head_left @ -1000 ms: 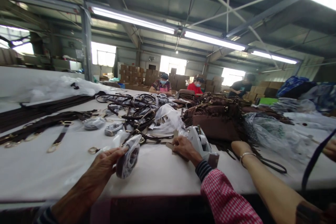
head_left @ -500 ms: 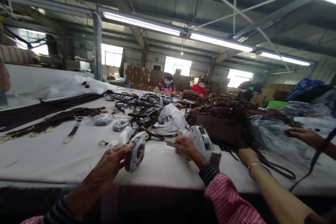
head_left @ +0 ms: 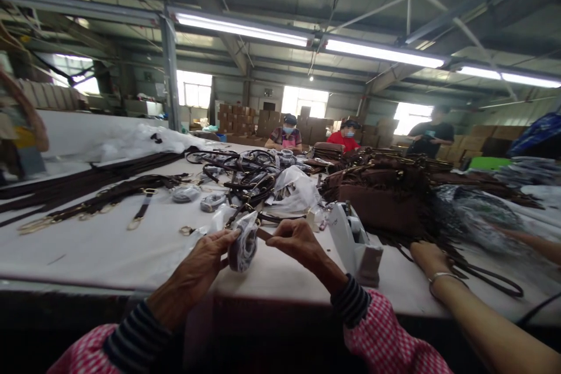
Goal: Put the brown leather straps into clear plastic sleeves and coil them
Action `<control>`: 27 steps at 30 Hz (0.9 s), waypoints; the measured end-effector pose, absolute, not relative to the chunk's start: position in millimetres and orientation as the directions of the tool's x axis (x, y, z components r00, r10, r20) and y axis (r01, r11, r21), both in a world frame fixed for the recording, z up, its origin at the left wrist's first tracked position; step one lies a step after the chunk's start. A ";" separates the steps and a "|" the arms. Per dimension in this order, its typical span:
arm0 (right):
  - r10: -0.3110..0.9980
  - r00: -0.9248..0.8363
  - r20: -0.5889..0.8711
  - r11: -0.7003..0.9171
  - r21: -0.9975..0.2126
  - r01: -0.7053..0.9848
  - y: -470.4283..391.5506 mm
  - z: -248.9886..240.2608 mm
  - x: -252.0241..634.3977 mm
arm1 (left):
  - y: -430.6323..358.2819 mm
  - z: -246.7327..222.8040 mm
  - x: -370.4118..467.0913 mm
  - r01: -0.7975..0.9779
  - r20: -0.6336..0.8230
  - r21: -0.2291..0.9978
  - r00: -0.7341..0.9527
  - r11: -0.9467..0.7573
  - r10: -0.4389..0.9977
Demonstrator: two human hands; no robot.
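My left hand (head_left: 195,263) is closed on a coiled strap (head_left: 243,250) wrapped in clear plastic, holding it upright above the table's front part. My right hand (head_left: 300,245) pinches a short strip of tape (head_left: 263,235) between thumb and fingers. The strip's free end points at the coil's right side; whether it touches cannot be made out. A pale grey tape dispenser (head_left: 368,266) stands on the table just right of my right hand.
Dark straps with gold clasps (head_left: 142,207) and wrapped coils (head_left: 213,202) lie on the white table (head_left: 87,257). Behind the dispenser rises a pile of brown bags (head_left: 372,204). A co-worker's arm (head_left: 456,292) reaches in from the right, near clear plastic (head_left: 477,210).
My right hand has moved left, away from the tape dispenser, bringing the tape strip to the wrapped coil. My left hand still holds the coil. The view has shifted slightly.
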State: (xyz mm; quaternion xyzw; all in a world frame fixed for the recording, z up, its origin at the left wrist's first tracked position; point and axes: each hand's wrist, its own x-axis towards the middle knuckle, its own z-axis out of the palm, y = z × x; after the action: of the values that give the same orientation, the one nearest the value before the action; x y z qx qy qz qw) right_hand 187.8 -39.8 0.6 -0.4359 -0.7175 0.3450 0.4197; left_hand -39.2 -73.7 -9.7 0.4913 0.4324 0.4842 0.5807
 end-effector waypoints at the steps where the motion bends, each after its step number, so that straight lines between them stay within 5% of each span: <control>1: 0.922 -0.280 0.266 0.347 -0.890 0.296 -43.1 -0.7 182.6 | -73.7 -9.9 -39.4 -0.162 -0.034 0.985 0.164 0.061 0.986; 13: 0.960 -0.257 0.116 0.160 -0.974 0.159 -47.6 -22.4 152.4 | -78.4 -2.9 -46.8 -0.151 0.031 0.989 0.182 -0.003 0.983; 20: 0.906 -0.365 0.214 0.207 -0.977 -0.058 -53.9 -16.2 141.2 | -79.3 -7.1 -41.2 -0.044 0.026 0.999 0.180 -0.018 0.983; 27: 0.913 -0.405 0.048 0.079 -0.995 0.062 -60.1 -24.9 155.8 | -77.1 8.0 -44.4 0.022 0.099 0.994 0.170 -0.105 0.980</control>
State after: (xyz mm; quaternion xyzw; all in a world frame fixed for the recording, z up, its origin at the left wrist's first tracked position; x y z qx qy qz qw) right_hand 155.8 -60.1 -24.9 -0.3887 -0.6270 0.5561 0.3827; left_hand -44.4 -77.1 8.0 0.5733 0.4373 0.4729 0.5065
